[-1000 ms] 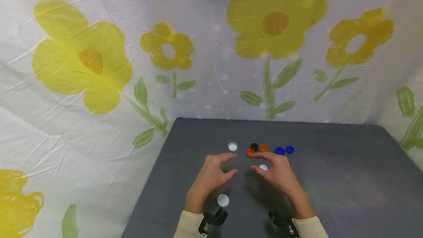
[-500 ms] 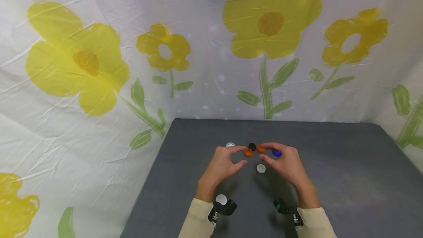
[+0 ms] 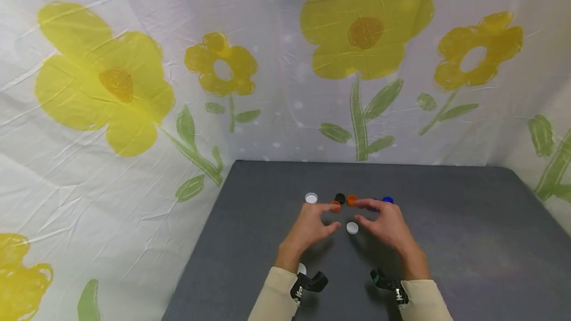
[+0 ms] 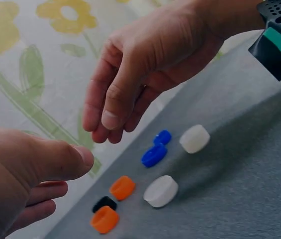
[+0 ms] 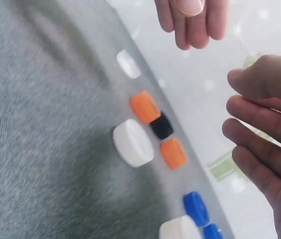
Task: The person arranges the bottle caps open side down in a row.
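Note:
My left hand (image 3: 312, 224) hovers over the dark table with thumb and fingers apart, holding nothing. Facing it, my right hand (image 3: 384, 223) is also held in the air with thumb and fingers spread. Between and below them lies a white bottle cap (image 3: 352, 228). Past the fingertips are two orange caps (image 3: 352, 200), a black cap (image 3: 340, 198) and another white cap (image 3: 311, 197). Two blue caps (image 4: 154, 155) sit beside the right hand, one partly covered by it in the head view. Near them, a white cap (image 4: 195, 139) is hidden in the head view.
One more white cap (image 3: 302, 268) shows partly from behind the left wrist. A grey cloth covers the table (image 3: 468, 241). At its back edge hangs a pale curtain (image 3: 285, 63) with yellow flowers. Each wrist wears a black camera strap (image 3: 309, 284).
Both hands have shifted to the right over the caps, still facing each other and holding nothing. The head view has turned slightly. The caps lie in the same arrangement.

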The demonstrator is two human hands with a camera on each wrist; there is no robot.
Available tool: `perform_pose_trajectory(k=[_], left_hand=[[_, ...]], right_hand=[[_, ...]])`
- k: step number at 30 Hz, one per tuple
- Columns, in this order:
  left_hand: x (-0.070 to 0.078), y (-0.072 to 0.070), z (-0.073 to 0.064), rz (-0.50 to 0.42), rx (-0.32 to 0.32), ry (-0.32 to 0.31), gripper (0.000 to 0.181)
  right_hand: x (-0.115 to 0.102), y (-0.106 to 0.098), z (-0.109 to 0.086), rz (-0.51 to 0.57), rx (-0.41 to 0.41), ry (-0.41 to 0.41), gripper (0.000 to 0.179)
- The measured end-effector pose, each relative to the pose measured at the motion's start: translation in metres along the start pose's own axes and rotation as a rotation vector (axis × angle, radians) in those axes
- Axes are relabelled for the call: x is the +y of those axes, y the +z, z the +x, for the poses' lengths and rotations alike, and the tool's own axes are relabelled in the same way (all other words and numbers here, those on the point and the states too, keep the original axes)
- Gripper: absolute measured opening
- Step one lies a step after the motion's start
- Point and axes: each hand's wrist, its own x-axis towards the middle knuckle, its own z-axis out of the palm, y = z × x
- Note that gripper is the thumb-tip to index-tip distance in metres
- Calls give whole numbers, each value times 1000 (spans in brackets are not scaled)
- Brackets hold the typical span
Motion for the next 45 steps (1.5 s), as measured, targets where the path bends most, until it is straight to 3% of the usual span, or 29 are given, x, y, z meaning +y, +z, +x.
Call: perform_pose_trajectory(k=[13,25,33,45], left_hand=[[-7,29,1,2,-33,-39,41],[-12,62,0,5,12,-28,36],[-13,70,1,8,32,-39,32],[-10,82,0,42,116,-47,22]], right_hand=[[27,13,-6,-35,-20,49,30],[42,23,-9,-80,-36,47,29],[46,28,-10,-57,-37,35,31],[48,32,-12,-64,-35,37,28]])
